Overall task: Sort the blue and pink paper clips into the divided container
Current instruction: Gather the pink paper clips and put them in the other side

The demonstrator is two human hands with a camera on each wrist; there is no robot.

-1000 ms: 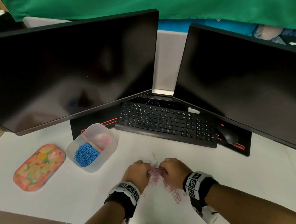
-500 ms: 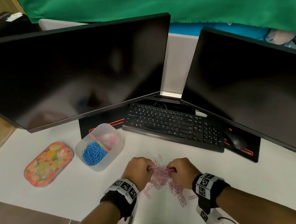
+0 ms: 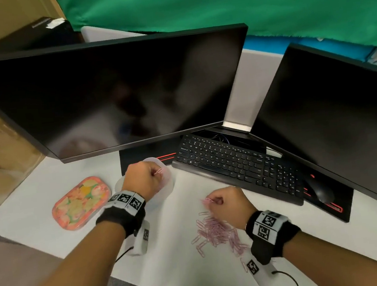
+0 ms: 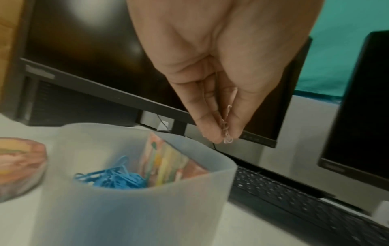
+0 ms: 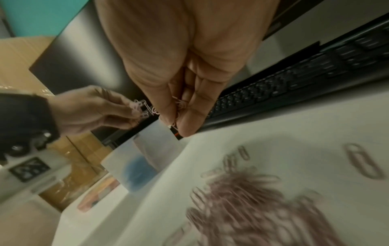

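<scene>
My left hand (image 3: 150, 177) hovers over the translucent divided container (image 3: 167, 187) and pinches a few pink paper clips (image 4: 226, 129) between thumb and fingers. In the left wrist view the container (image 4: 134, 208) holds blue paper clips (image 4: 113, 178) left of a patterned divider (image 4: 166, 164). My right hand (image 3: 221, 203) is raised just above the loose pile of pink paper clips (image 3: 217, 230) on the white desk. It pinches a small bunch of pink clips (image 5: 179, 106). The container's pink compartment is hidden behind my left hand.
A flowery lid (image 3: 81, 202) lies left of the container. A black keyboard (image 3: 234, 163) and a mouse (image 3: 320, 189) sit behind the pile, under two dark monitors (image 3: 117, 94). The desk's front edge runs close below my forearms.
Both hands have left the pile, each with pink clips. The left hand went up and left to the container; the right hand lifted slightly. The head view has tilted and shifted.
</scene>
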